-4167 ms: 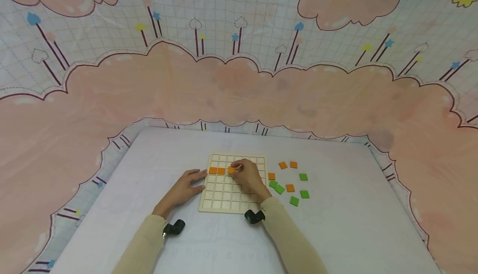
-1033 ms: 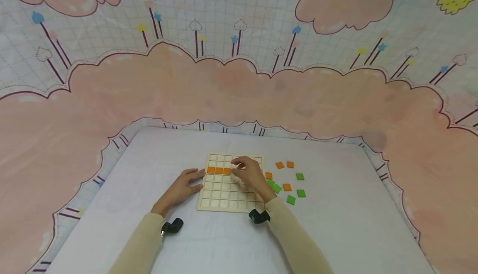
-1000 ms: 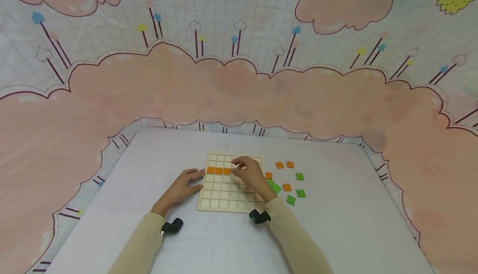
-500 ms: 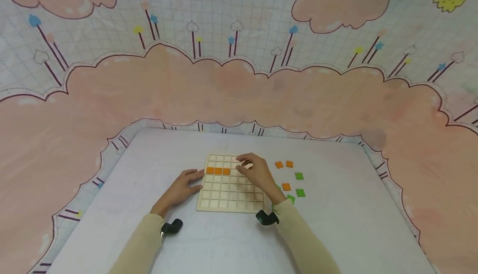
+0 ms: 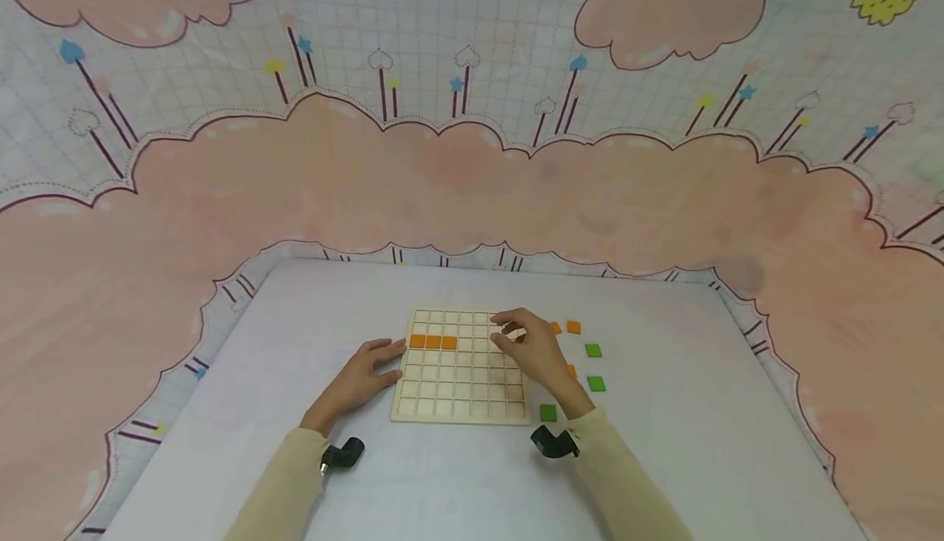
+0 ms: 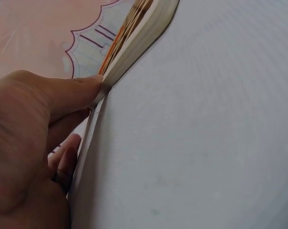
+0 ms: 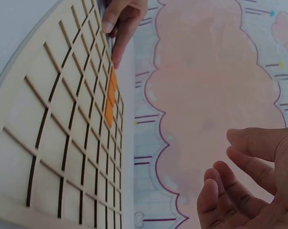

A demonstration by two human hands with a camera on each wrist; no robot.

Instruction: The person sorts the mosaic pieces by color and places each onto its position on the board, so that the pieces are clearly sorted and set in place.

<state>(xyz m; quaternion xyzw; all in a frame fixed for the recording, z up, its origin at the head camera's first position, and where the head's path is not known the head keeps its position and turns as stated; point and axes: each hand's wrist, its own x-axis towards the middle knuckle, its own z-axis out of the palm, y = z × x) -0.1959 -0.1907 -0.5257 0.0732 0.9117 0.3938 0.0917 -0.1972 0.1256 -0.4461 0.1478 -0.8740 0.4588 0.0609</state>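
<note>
A pale wooden grid board (image 5: 460, 410) lies on the table. Three orange square tiles (image 5: 433, 343) sit side by side in one of its rows, starting from the left side. My left hand (image 5: 361, 381) rests against the board's left edge, fingers fairly straight; the left wrist view shows its thumb (image 6: 77, 93) touching that edge. Over the board's right side hovers my right hand (image 5: 534, 352), fingers loosely bent, thumb and fingertips apart. Nothing shows between the fingers of the right hand (image 7: 249, 181) in its wrist view.
Loose green tiles (image 5: 596, 384) and orange tiles (image 5: 574, 327) lie right of the board, some partly or wholly hidden behind the right hand and forearm. One green tile (image 5: 548, 412) is near the board's front right corner. A patterned curtain (image 5: 472, 188) rises behind the table (image 5: 708, 410).
My right hand has let go of the third orange tile, which now sits in the row, and has drawn away to the right. One green tile now lies nearer the front. The left hand stays put.
</note>
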